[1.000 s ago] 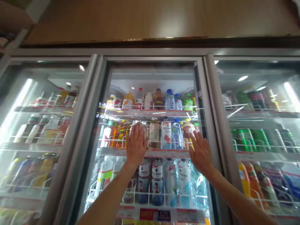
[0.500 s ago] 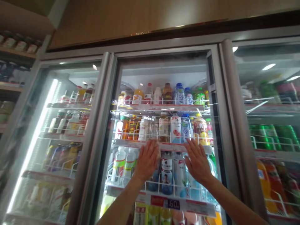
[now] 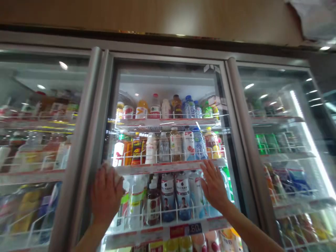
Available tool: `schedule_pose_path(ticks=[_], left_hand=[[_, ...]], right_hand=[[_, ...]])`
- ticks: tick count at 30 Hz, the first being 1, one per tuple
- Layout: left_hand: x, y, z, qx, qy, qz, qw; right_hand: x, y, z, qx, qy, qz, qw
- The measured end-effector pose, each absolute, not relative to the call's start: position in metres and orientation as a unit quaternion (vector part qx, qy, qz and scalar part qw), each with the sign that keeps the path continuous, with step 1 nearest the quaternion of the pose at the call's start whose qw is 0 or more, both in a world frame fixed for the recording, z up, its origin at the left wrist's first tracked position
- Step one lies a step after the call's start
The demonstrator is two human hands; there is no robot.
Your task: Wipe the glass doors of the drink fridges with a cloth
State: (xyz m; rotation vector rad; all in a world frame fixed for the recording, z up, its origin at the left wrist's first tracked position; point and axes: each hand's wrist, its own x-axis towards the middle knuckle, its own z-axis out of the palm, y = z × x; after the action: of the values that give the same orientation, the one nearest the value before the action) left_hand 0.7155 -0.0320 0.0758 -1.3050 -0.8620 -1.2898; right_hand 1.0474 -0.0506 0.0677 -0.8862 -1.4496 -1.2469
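The glass door (image 3: 168, 71) of a drinks fridge stands closed in front of me, with bottles behind it. My left hand (image 3: 107, 194) presses a pale, crumpled cloth (image 3: 118, 179) against the door's left side, near the frame. The fingers lie over the cloth and hide most of it; its exact kind is blurred. Palm forward, my right hand (image 3: 214, 185) rests on the right part of the glass, fingers spread and nothing in them. Between the hands, bottles with white and blue labels (image 3: 183, 196) show through the glass.
Metal door frames (image 3: 88, 140) flank this door on the left, and another frame (image 3: 245, 140) stands on the right. Neighbouring fridge doors show more shelved drinks, such as green cans (image 3: 265, 143). A wood panel (image 3: 147, 15) runs above. Something pale (image 3: 316, 19) hangs at the upper right.
My left hand has swept left across the glass with the cloth, from the middle to the left frame. My right hand stays on the right part. The view has turned to the right.
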Motion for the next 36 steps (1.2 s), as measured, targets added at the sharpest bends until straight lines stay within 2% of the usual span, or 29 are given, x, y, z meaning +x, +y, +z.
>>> schedule_pose_path(ticks=[2,6,11,14,16,21,26,31,36], left_hand=[[0.719,-0.030,0.074,-0.563,-0.355,-0.540,0.516],[0.745,-0.028,0.077,-0.688,-0.230,-0.462,0.510],[0.769,-0.024,0.082,-0.621,-0.282,-0.552,0.479],[0.800,-0.023,0.080,-0.713,-0.138,-0.426,0.540],[0.821,-0.021,0.095,-0.727,-0.090,-0.376,0.568],[0.874,-0.019,0.142,-0.681,-0.227,-0.484,0.501],[0.955,-0.023,0.099,-0.778,-0.039,-0.323,0.537],[1.013,-0.025,0.062,-0.790,-0.086,-0.331,0.509],[1.024,-0.034,0.016,-0.801,0.030,-0.252,0.542]], right_hand=[[1.045,-0.056,0.063,-0.386,-0.590,-0.516,0.487],[1.042,-0.065,0.053,-0.402,-0.614,-0.512,0.447],[1.058,-0.077,0.040,-0.480,-0.526,-0.523,0.468],[1.067,-0.083,0.036,-0.470,-0.559,-0.537,0.421],[1.077,-0.085,0.036,-0.475,-0.552,-0.544,0.417],[1.117,-0.095,0.031,-0.530,-0.481,-0.531,0.454],[1.150,-0.120,0.013,-0.528,-0.530,-0.527,0.404],[1.180,-0.141,0.005,-0.522,-0.530,-0.529,0.409],[1.207,-0.148,-0.009,-0.513,-0.553,-0.532,0.386]])
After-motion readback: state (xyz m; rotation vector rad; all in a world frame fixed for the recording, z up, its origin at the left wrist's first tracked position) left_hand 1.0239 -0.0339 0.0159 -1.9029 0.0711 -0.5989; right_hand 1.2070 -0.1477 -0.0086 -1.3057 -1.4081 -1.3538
